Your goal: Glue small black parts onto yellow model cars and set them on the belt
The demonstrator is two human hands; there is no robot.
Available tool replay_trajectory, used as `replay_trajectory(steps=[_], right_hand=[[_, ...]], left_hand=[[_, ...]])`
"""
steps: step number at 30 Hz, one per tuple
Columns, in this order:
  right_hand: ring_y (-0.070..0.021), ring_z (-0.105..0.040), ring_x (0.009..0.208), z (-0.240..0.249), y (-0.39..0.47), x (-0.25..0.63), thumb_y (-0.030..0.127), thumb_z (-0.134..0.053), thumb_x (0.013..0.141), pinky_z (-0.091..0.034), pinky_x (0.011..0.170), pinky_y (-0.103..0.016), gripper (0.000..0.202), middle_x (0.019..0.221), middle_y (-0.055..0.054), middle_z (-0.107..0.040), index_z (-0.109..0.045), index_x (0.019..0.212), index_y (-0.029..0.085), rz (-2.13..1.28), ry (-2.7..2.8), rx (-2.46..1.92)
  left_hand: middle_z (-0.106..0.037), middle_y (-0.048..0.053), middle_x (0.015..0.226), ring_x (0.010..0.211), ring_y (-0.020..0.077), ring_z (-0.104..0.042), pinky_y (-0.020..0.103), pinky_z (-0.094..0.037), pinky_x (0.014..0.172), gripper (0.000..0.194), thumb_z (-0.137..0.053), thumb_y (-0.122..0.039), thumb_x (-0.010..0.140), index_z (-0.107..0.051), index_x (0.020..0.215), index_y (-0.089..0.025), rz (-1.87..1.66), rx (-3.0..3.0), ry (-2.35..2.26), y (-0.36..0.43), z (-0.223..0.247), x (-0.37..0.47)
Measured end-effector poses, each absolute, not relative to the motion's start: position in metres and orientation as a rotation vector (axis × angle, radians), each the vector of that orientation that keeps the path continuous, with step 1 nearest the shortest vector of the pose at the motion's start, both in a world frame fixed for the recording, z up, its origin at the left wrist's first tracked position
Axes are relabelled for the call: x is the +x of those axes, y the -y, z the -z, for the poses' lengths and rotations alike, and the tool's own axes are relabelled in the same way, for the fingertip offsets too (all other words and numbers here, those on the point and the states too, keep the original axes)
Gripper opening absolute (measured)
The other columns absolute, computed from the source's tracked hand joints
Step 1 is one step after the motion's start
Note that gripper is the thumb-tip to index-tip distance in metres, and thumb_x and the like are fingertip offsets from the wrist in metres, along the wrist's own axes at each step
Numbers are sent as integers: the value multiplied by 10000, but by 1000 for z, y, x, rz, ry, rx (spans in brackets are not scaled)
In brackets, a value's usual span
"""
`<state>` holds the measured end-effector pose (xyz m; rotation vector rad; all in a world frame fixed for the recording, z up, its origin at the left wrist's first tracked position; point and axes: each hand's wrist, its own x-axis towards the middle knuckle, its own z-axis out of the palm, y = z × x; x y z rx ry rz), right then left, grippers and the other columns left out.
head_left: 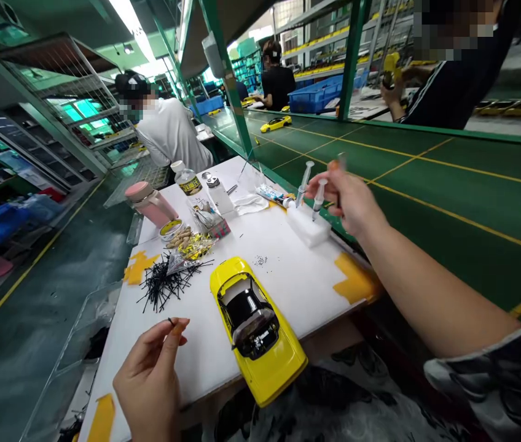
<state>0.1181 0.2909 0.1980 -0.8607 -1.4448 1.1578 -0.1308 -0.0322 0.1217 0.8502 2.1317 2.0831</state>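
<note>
My left hand (150,374) is closed in a pinch over the near left of the table, with a small black part (171,321) between thumb and forefinger. To its right a yellow model car (267,344) lies on the white tabletop, its dark cabin facing up. Out at the right, my right hand (352,199) is curled beside two syringes (319,199) that stand in a white foam block (309,226). Something thin and blurred shows above its fingers; I cannot make out what it is. Thin black sticks (163,285) lie heaped beyond my left hand.
A pink cup (152,205), a clear bottle (189,179) and a glue tube (274,195) stand or lie toward the table's back. Tiny dark bits (263,261) are scattered past the car. A green conveyor belt (426,184) runs along the right. Several co-workers sit farther off.
</note>
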Motion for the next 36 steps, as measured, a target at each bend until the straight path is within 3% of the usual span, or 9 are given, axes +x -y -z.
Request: replay_trajectory(steps=[3,5,7,11,20,29,36], right_hand=[[-227,-736,982,-208,-256,138,538,-636,1003,-198,447,-219,316,1095,-98,-716,-613,944,228,-1015,1266,-816],[-171,-667,782,-206,-219,148,375,-683,1021,-276,463,-247,159,918,-44,-674,-687,932,242,-921,1283,-748],[-138,-569,588,-195,-178,154,251,-767,978,-421,503,-271,21,733,-2,-660,-780,964,258,-980,1542,-636],[-149,-737,782,-163,-115,153,139,-783,955,-595,658,-236,204,960,-30,-783,-787,1125,252,-1124,2154,-131],[-111,-738,820,-138,-105,146,73,-735,972,-587,746,-184,170,959,-28,-770,-751,1090,194,-941,2248,-76],[-109,-734,794,-138,-109,137,43,-722,963,-598,756,-164,159,910,-26,-757,-747,1025,187,-871,2288,-89],[-80,-715,784,-137,-114,131,21,-708,958,-563,716,-146,185,919,-5,-748,-725,1009,198,-766,2292,-234]], left_hand=[[-799,-32,824,700,118,-747,178,-603,666,81,-834,-284,904,-801,971,-253,-1847,1093,-2219,57,-135,-108],[-771,-60,772,605,87,-692,167,-563,615,79,-753,-228,974,-787,1018,-283,-1581,1431,-2190,68,-147,-87],[-776,-50,805,662,103,-704,189,-543,630,72,-726,-216,993,-756,1025,-273,-1369,1830,-1992,69,-156,-65],[-714,-21,737,604,106,-625,230,-455,572,50,-682,-204,1020,-678,970,-201,-1273,2043,-1825,58,-157,-35],[-707,-1,754,609,116,-580,260,-421,584,37,-680,-142,1001,-676,975,-169,-1297,2022,-1864,56,-146,-27],[-736,2,757,613,99,-610,231,-451,595,55,-726,-196,998,-705,962,-160,-1385,1936,-1910,57,-141,-34],[-734,-29,728,584,74,-640,159,-492,573,109,-697,-219,1003,-743,906,-198,-1532,1427,-2028,62,-134,-49]])
